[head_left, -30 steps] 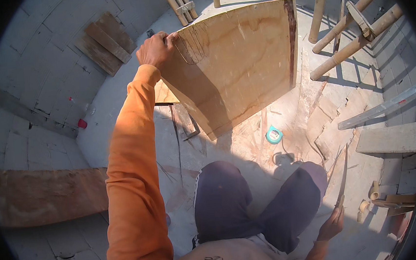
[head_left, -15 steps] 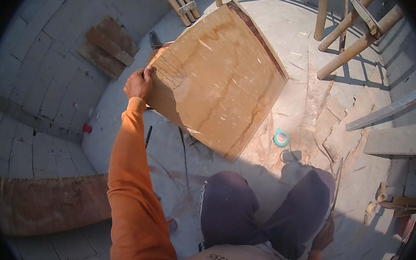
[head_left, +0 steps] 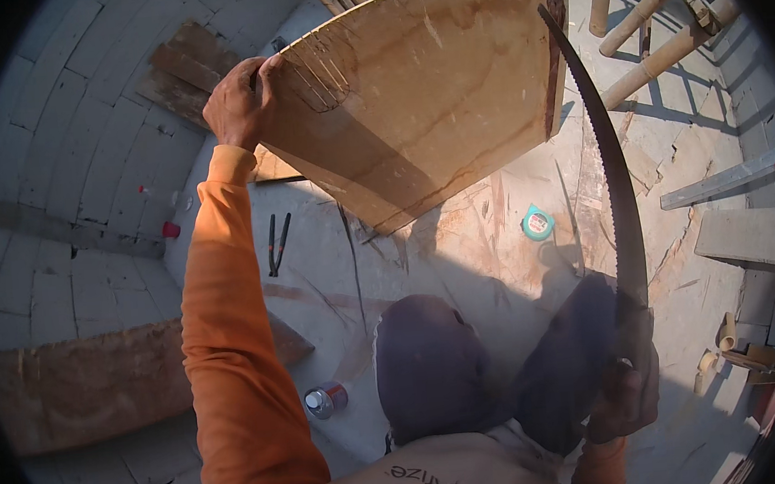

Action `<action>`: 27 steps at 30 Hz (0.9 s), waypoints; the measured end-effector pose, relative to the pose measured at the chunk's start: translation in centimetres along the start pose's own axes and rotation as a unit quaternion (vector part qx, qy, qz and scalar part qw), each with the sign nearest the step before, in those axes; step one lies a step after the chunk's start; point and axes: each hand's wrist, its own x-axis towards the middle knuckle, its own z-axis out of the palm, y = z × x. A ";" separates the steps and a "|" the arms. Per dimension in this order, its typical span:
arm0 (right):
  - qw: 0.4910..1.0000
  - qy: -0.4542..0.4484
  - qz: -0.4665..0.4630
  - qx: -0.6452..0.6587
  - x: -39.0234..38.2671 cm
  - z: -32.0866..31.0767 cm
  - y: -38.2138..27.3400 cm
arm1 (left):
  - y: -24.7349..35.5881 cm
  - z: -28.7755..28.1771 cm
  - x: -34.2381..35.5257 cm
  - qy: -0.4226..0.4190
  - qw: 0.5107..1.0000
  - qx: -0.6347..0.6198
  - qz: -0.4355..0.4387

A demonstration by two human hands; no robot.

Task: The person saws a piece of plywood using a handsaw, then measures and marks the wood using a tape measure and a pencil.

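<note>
A plywood board (head_left: 430, 84) with a dark strip down its right side stands tilted in front of me. My left hand (head_left: 242, 103) grips its upper left corner, fingers closed over the edge. Pencil-like lines mark the wood beside that hand. Low at the right, my right hand (head_left: 625, 396) is wrapped round the handle end of a curved handsaw (head_left: 614, 170). The saw's toothed blade points up and away, its tip overlapping the board's right edge in view; whether they touch I cannot tell. The saw's handle is mostly hidden by the hand and shadow.
A teal tape measure (head_left: 537, 223) lies on the floor beyond my knees. Pincers (head_left: 278, 244) and a can (head_left: 326, 400) are to the left. A long brown plank (head_left: 89, 384) lies left of my arm. Bamboo poles (head_left: 665, 65) stand at the far right.
My left hand has raised and tilted the board more upright, uncovering the pincers. My right hand has swung the saw up into view from the lower right.
</note>
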 end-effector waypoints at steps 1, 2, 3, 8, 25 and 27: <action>0.997 -0.015 -0.066 -0.021 0.3 1.1 -0.9 | 0.1 -0.1 -0.3 -0.002 1.000 -0.001 0.010; 0.993 -0.031 -0.111 -0.011 0.5 2.1 -1.7 | -0.2 -0.6 -0.6 -0.005 1.000 0.000 0.016; 0.987 -0.046 -0.155 0.001 0.6 3.2 -2.4 | -0.5 -1.0 -1.1 -0.012 1.000 -0.001 0.016; 0.970 -0.149 -0.140 0.128 0.2 7.2 -5.1 | 0.7 -2.2 -2.5 -0.065 0.998 -0.016 0.005; 0.965 -0.129 -0.179 0.142 -0.5 10.2 -8.4 | 1.6 -3.0 -0.9 -0.187 0.981 0.001 0.050; 0.966 -0.138 -0.173 0.134 -0.5 10.2 -8.6 | 2.0 -3.1 -1.1 -0.185 0.982 -0.007 0.035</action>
